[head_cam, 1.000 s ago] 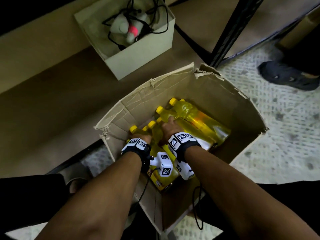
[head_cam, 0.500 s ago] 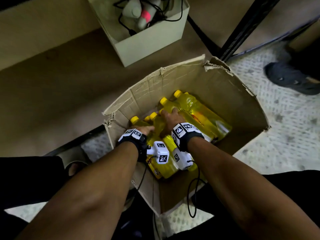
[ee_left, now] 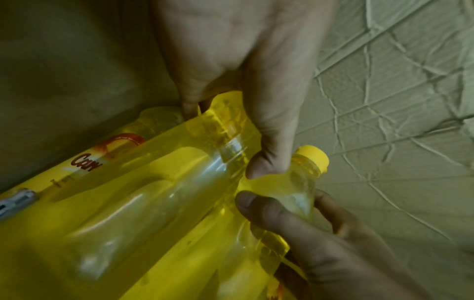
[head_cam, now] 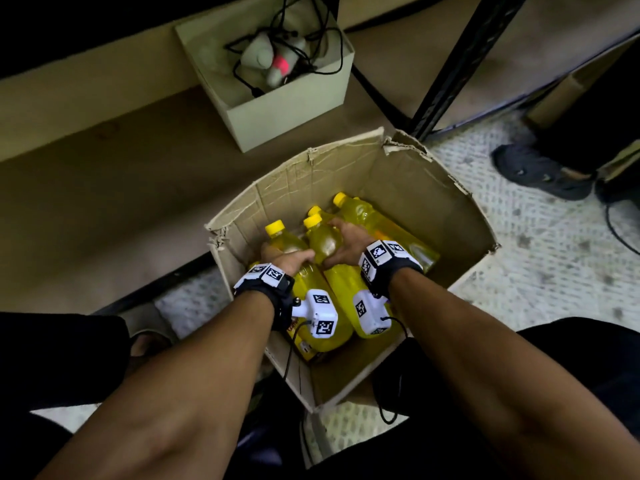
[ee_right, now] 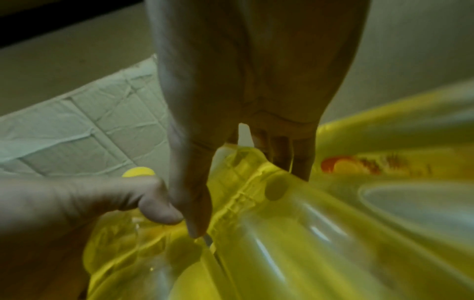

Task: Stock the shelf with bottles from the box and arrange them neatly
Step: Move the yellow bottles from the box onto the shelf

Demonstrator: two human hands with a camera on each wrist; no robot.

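An open cardboard box (head_cam: 398, 188) on the floor holds several yellow bottles with yellow caps, lying side by side. My left hand (head_cam: 287, 254) grips the shoulder of the leftmost bottle (head_cam: 313, 285), below its cap (head_cam: 274, 226). My right hand (head_cam: 341, 242) grips the neighbouring bottle (head_cam: 323, 242) just below its cap (head_cam: 312, 220). In the left wrist view my left hand (ee_left: 231, 113) curls round its bottle (ee_left: 143, 192), and my right hand (ee_left: 295, 213) holds the capped bottle (ee_left: 305, 176). In the right wrist view my right hand (ee_right: 231, 182) wraps a bottle (ee_right: 256, 233).
A low brown shelf board (head_cam: 104, 188) lies beyond the box. On it stands a small pale box (head_cam: 287, 112) with cables and a grey device. A black shelf post (head_cam: 460, 64) rises at the back right. Another person's dark shoe (head_cam: 540, 171) is on the patterned floor.
Both hands have shifted up to the shoulders of two neighbouring bottles and tightened round them. The cap ends of those bottles now tilt up a little.
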